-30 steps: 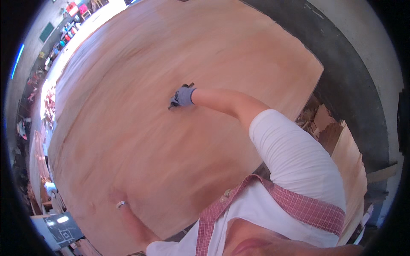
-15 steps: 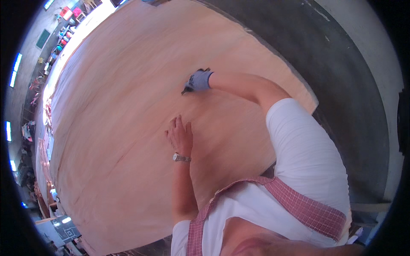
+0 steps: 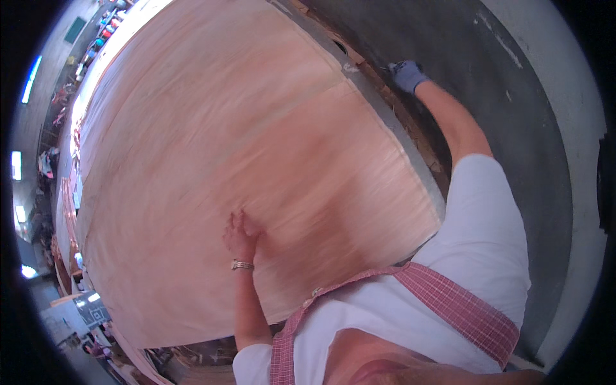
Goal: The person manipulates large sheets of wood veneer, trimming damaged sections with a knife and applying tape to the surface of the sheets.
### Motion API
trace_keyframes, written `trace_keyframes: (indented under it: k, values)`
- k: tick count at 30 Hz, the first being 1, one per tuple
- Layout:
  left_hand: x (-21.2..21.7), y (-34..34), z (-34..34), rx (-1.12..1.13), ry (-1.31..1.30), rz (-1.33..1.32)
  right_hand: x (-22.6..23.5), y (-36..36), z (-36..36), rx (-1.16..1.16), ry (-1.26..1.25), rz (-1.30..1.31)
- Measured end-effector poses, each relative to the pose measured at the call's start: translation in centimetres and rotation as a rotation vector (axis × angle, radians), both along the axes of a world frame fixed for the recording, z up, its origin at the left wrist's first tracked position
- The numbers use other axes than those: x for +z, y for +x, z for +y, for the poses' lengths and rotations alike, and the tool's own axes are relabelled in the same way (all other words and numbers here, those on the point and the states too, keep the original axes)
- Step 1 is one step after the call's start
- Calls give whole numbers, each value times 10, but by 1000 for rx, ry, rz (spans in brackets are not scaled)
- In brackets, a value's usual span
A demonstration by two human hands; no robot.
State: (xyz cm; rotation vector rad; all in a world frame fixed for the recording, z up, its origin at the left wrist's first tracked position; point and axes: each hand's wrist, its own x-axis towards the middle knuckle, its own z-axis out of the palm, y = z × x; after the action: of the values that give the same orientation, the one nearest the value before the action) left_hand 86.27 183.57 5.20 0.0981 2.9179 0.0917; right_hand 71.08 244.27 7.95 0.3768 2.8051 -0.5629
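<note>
A wide, thin sheet of pale reddish wood veneer [image 3: 186, 160] spreads before me, with streaky grain. On it my left hand [image 3: 242, 237] lies palm down, its fingers apart, with a metal-band watch [image 3: 242, 264] on the wrist. My right hand [image 3: 407, 75], in a blue-grey glove with dark fingertips, is out past the sheet's right edge. Its fingers look curled together. Whether a small thing sits in them is too unclear to make out.
Along the veneer's right side runs a grey edge strip [image 3: 378, 109], then a narrow gap with brown scraps [image 3: 410, 122]. Farther right is a dark grey surface [image 3: 513, 128]. Cluttered goods [image 3: 106, 32] line the far left, and a grey panel [image 3: 93, 309] stands lower left.
My right hand has swung from over the veneer to beyond its right edge. My left hand has shifted left and nearer to me, still on the sheet. The view has shifted somewhat.
</note>
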Motion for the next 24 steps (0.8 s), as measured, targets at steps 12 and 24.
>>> trace_keyframes:
  k: [12,24]
  values:
    - [4,18,140,-19,65,163,18,-2,-106,690,450,768]
    - [-2,26,207,98,6,48,-58,367,183,-361,246,474]
